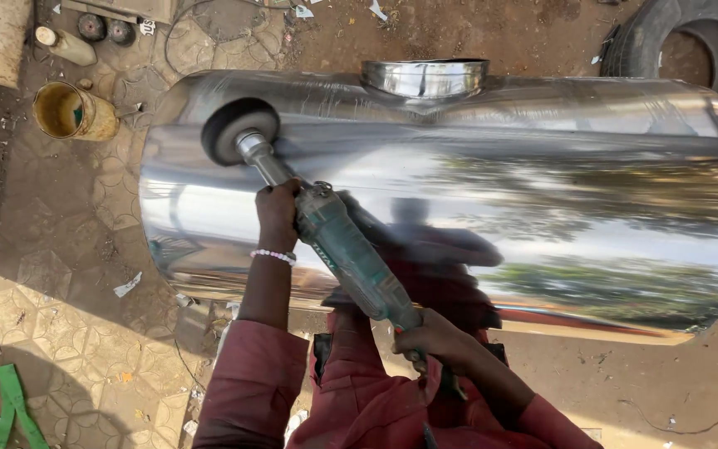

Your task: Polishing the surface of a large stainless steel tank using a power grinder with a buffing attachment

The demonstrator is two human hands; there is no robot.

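A large shiny steel tank (542, 191) lies on its side in front of me, with a short round neck (424, 77) on top. I hold a teal angle grinder (349, 254) against it. Its dark round polishing pad (238, 129) presses on the tank's upper left part. My left hand (277, 209), with a white bead bracelet on the wrist, grips the front of the tool near its head. My right hand (430, 338) is closed around the rear handle. My red sleeves fill the bottom of the view.
A yellow-stained tin can (72, 111) stands on the paved ground at upper left, near a bottle (66, 45). A black tyre (691, 41) lies at upper right. A green strap (14, 407) lies at lower left. Scraps of paper dot the dirt.
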